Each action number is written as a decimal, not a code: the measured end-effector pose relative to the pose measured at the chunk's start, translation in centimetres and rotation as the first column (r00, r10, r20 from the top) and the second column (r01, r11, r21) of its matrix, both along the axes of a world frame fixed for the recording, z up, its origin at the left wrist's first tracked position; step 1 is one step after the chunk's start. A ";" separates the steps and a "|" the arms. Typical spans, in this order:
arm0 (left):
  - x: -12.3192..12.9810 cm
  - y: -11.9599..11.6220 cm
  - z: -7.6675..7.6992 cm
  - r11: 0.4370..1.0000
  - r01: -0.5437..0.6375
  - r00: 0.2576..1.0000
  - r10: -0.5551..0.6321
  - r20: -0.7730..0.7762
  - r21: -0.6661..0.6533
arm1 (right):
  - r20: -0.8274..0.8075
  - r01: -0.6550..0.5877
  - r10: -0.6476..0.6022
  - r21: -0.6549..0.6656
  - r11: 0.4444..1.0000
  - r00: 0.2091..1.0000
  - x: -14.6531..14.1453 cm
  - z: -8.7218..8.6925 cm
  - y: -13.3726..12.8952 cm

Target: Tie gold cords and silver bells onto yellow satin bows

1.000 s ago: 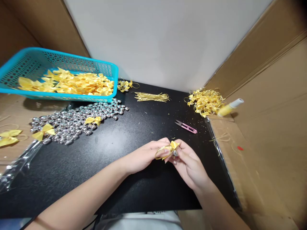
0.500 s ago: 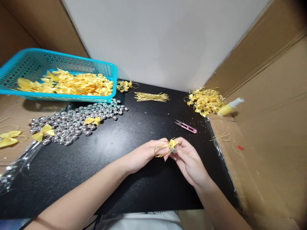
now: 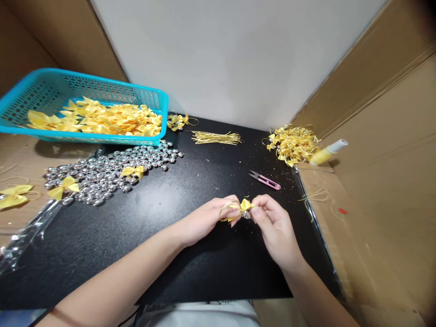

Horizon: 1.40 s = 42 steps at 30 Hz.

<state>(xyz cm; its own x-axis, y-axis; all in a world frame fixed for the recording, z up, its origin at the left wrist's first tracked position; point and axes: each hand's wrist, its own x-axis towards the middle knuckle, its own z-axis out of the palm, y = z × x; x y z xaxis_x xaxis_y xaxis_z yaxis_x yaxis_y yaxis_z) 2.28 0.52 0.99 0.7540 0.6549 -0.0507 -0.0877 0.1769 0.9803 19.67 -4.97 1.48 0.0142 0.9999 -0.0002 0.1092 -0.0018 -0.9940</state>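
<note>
Cardboard panels [image 3: 381, 118] and a pale wall [image 3: 238, 54] border the black surface [image 3: 204, 272] in the head view. Above its near part, the left hand [image 3: 204, 222] pinches a yellow bow [image 3: 245, 205] with a gold loop [image 3: 222, 210] and silver bead [image 3: 245, 215]; the right hand [image 3: 277, 231] pinches at the bow's right end. Pink snips [image 3: 269, 182] lie beyond. Leftward, loose silver beads [image 3: 102, 175] spread before a turquoise basket [image 3: 102, 138], near gold ties [image 3: 216, 137].

No readable text — dark marks [image 3: 225, 302] on white garment [image 3: 200, 316] too cut off to read.
</note>
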 end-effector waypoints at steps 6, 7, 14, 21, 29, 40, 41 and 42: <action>0.1 0.0 -0.2 1.000 -0.020 0.999 0.020 -0.036 -0.010 | 0.157 0.046 -0.057 0.074 0.996 0.986 -0.3 0.7 -0.2; 0.1 0.0 -0.2 1.000 -0.024 0.999 0.023 -0.042 -0.016 | 0.181 0.049 -0.063 0.083 0.995 0.982 -0.3 0.8 -0.3; 0.2 -0.1 0.0 0.999 -0.038 0.996 0.036 -0.075 -0.016 | 0.281 0.053 -0.087 0.127 0.991 0.956 -0.5 0.9 -0.7; 0.3 -0.1 -0.1 0.997 -0.072 0.995 0.070 -0.067 -0.034 | 0.345 0.011 -0.070 0.171 0.985 0.936 -0.1 1.1 -0.6; 0.3 -0.1 0.0 0.997 -0.062 0.996 0.059 -0.068 -0.042 | 0.379 0.000 -0.073 0.189 0.982 0.922 -0.2 1.5 -0.6; 0.2 -0.2 0.0 0.999 -0.033 0.999 0.033 -0.039 -0.006 | 0.377 -0.004 -0.075 0.205 0.979 0.923 -0.1 1.6 -0.6; 0.1 -0.2 0.0 0.999 -0.036 0.999 0.036 -0.038 -0.010 | 0.376 -0.002 -0.075 0.199 0.980 0.924 -0.1 1.5 -0.6; 0.1 -0.2 0.0 0.999 -0.039 0.999 0.038 -0.032 -0.015 | 0.374 0.003 -0.077 0.194 0.981 0.924 -0.1 1.5 -0.6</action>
<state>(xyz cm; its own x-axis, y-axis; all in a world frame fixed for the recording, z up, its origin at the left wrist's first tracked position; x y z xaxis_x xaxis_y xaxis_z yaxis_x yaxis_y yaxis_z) 2.42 0.33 1.00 0.7261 0.6824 -0.0843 -0.0641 0.1891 0.9799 19.61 -5.53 3.01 0.0166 0.9799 0.1990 0.4803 0.1667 -0.8611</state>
